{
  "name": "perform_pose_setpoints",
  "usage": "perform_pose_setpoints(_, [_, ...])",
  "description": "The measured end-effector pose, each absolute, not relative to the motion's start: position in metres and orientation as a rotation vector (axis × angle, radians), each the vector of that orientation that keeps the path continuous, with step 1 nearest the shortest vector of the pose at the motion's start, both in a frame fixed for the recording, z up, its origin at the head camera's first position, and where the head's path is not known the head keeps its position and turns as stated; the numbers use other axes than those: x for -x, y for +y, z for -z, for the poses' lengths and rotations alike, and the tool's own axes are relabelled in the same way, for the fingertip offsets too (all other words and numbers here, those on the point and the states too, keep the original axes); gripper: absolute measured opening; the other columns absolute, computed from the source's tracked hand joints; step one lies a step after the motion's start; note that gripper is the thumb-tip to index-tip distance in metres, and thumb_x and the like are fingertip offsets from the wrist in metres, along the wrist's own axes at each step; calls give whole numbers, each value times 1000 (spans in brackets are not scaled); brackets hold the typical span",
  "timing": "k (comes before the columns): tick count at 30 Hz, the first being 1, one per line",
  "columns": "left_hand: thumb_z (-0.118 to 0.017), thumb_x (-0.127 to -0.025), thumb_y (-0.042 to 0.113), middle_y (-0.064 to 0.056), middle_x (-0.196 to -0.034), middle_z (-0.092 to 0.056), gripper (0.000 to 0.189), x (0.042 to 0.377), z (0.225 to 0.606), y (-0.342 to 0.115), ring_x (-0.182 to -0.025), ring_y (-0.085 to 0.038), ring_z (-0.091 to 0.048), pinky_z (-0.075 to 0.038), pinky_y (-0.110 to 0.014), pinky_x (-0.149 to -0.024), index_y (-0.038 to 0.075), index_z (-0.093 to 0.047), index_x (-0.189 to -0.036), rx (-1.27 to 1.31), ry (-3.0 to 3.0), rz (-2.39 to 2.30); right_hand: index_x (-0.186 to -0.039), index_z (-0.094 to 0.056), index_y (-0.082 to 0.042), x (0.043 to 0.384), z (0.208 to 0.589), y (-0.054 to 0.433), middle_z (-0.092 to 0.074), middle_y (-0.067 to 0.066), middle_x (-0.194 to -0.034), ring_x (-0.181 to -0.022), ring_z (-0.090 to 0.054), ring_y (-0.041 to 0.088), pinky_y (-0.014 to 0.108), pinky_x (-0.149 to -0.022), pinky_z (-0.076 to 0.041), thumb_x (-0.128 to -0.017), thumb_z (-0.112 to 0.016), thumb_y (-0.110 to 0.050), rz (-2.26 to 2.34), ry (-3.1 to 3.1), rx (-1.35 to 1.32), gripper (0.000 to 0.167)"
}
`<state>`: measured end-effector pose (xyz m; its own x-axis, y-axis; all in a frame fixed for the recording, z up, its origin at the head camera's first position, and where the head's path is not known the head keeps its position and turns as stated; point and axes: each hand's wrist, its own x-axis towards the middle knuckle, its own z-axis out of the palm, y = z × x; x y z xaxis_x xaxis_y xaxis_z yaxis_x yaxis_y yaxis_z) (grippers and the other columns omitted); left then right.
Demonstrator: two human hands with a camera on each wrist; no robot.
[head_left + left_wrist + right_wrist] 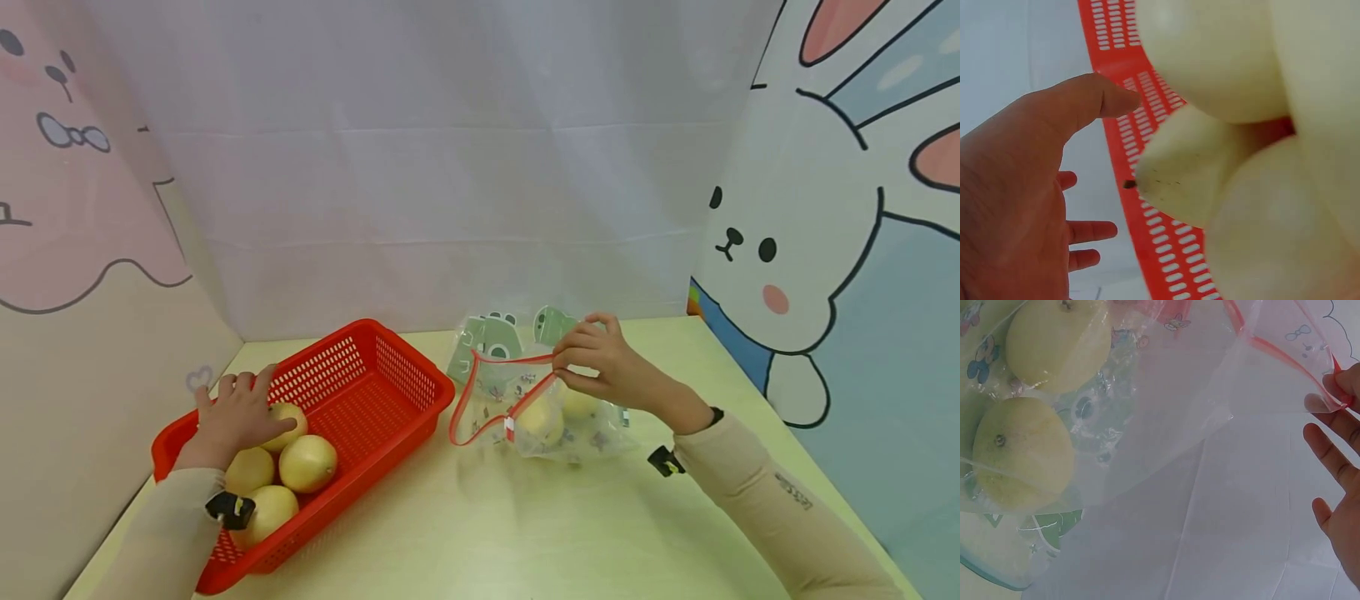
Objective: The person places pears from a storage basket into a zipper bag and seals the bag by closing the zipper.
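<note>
My left hand [236,421] hovers over the left end of a red plastic basket [401,454], fingers spread. Beneath and beside it lie several pale yellow pears [308,463]. In the left wrist view, a stemmed pear [1175,169] leans on the slotted wall, and the thumb reaches over the rim; touch with the fruit cannot be made out. With thumb and fingertips, my right hand [611,367] pinches the red-edged mouth of a clear zip bag [536,390], holding it raised. Inside the bag are two pears [1059,347], seen through the printed plastic.
Behind the zip bag lies clear packaging with green cartoon prints [491,337]. A pale yellow table [525,533] carries everything. White cloth [450,167] hangs at the back, with cartoon-printed panels on both sides.
</note>
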<state>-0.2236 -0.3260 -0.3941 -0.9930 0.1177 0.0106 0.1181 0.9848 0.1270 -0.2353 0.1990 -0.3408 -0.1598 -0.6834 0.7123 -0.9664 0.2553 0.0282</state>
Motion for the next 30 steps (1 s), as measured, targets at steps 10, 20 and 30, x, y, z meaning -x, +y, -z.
perform_pose_setpoints(10, [-76, -77, 48, -41, -131, -34, 96, 225, 400, -336, -122, -61, -22, -8, -81, -95, -7, -31, -142, 192, -3175, 164, -89, -67, -12, 235, 341, 199, -66, 1, -91, -86, -57, 21, 58, -82, -27, -106, -47, -31, -596, -1913, -1501, 32])
perform_pose_setpoints(20, [-68, -84, 50, -39, -135, -40, 86, 219, 404, -335, -123, -60, -29, -13, -81, -94, -7, -39, -142, 257, -3232, 105, -89, -67, -12, 237, 340, 199, -66, 2, -91, -86, -58, 21, 59, -81, -27, -106, -46, -31, -583, -1917, -1503, 33])
perform_pose_setpoints(30, [-66, -85, 54, -34, -127, -49, 79, 217, 413, -332, -117, -57, -36, -23, -77, -91, 0, -46, -139, 368, -3201, 88, -89, -67, -12, 238, 342, 198, -66, 2, -91, -86, -58, 21, 58, -81, -27, -106, -47, -31, -591, -1909, -1512, 33])
